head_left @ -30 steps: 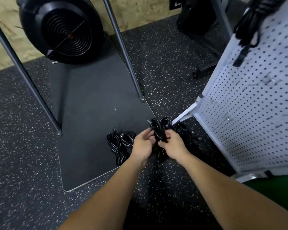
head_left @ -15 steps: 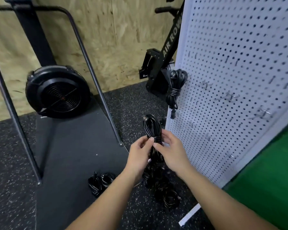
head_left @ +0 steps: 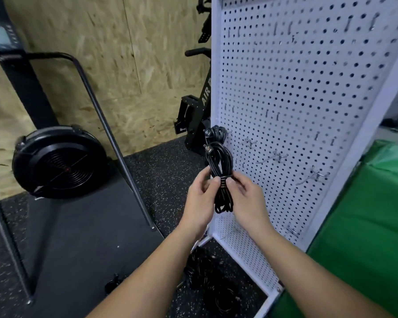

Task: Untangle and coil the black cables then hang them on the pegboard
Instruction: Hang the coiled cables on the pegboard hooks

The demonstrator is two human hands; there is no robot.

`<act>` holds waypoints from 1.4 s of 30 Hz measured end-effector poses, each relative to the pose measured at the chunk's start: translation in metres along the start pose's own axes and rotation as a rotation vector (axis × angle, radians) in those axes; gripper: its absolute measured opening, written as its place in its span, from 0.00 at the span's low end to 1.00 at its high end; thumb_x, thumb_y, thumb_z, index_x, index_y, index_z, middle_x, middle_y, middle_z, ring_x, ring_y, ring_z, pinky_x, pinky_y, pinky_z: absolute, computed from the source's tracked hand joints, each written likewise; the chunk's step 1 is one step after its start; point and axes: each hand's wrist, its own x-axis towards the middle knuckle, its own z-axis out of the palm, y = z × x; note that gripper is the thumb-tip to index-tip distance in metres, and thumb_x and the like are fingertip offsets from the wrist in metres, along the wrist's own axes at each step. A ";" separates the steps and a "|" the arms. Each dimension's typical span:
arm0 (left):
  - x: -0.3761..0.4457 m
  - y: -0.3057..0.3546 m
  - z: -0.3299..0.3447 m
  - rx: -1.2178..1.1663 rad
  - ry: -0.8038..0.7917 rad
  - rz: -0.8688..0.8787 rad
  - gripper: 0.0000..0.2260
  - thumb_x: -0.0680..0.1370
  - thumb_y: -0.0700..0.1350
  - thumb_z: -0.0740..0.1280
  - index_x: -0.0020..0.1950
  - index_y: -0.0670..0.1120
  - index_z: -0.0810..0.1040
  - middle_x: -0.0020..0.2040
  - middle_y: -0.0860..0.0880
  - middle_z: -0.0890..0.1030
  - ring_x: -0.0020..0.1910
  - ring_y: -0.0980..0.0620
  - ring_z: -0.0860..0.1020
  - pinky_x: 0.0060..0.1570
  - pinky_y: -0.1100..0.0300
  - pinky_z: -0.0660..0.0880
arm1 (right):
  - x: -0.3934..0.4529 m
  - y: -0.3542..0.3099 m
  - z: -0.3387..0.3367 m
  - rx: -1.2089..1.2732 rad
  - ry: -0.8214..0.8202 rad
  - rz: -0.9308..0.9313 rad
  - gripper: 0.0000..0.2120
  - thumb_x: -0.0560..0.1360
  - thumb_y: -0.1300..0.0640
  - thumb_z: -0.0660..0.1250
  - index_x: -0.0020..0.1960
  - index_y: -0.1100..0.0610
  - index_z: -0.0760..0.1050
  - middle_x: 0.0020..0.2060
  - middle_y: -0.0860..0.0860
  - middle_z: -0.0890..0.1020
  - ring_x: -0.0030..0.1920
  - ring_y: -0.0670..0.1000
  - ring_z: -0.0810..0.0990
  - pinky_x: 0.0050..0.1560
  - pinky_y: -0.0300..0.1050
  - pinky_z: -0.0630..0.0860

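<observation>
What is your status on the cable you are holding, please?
Left hand and right hand both pinching coiled cable at its wrap. Cable raised before pegboard, not hung. Nothing blocking the hooks.

Both hands are rising from the floor, carrying the coiled black cable (head_left: 220, 171) up off the speckled mat to the front of the white pegboard (head_left: 296, 92). The left hand (head_left: 199, 200) and right hand (head_left: 246, 200) are still pinching the bundle at its wrapped middle. The coil is now arriving just below the cable already hanging (head_left: 215, 134) at 12 o'clock from it. The remaining cables on the floor (head_left: 207, 278) are falling away toward 6 o'clock, beneath the forearms.
</observation>
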 end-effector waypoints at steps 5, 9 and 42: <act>0.026 0.009 0.005 0.057 -0.036 0.057 0.15 0.89 0.45 0.65 0.75 0.54 0.79 0.64 0.46 0.87 0.65 0.43 0.85 0.70 0.35 0.78 | 0.022 -0.002 -0.001 0.014 0.064 -0.021 0.15 0.89 0.55 0.65 0.73 0.47 0.81 0.58 0.44 0.89 0.60 0.44 0.88 0.63 0.50 0.85; 0.040 0.016 0.010 0.077 -0.037 0.070 0.15 0.90 0.45 0.63 0.75 0.54 0.79 0.64 0.47 0.87 0.65 0.45 0.85 0.69 0.36 0.79 | 0.037 -0.001 0.001 -0.008 0.083 -0.034 0.16 0.88 0.50 0.66 0.75 0.45 0.79 0.60 0.42 0.88 0.61 0.43 0.87 0.65 0.53 0.84; 0.052 -0.001 0.034 0.150 0.108 0.159 0.17 0.90 0.44 0.58 0.75 0.54 0.80 0.67 0.56 0.85 0.68 0.55 0.81 0.74 0.43 0.75 | 0.056 0.014 -0.007 -0.106 0.043 -0.110 0.14 0.87 0.53 0.66 0.71 0.44 0.81 0.61 0.39 0.86 0.63 0.41 0.85 0.68 0.52 0.82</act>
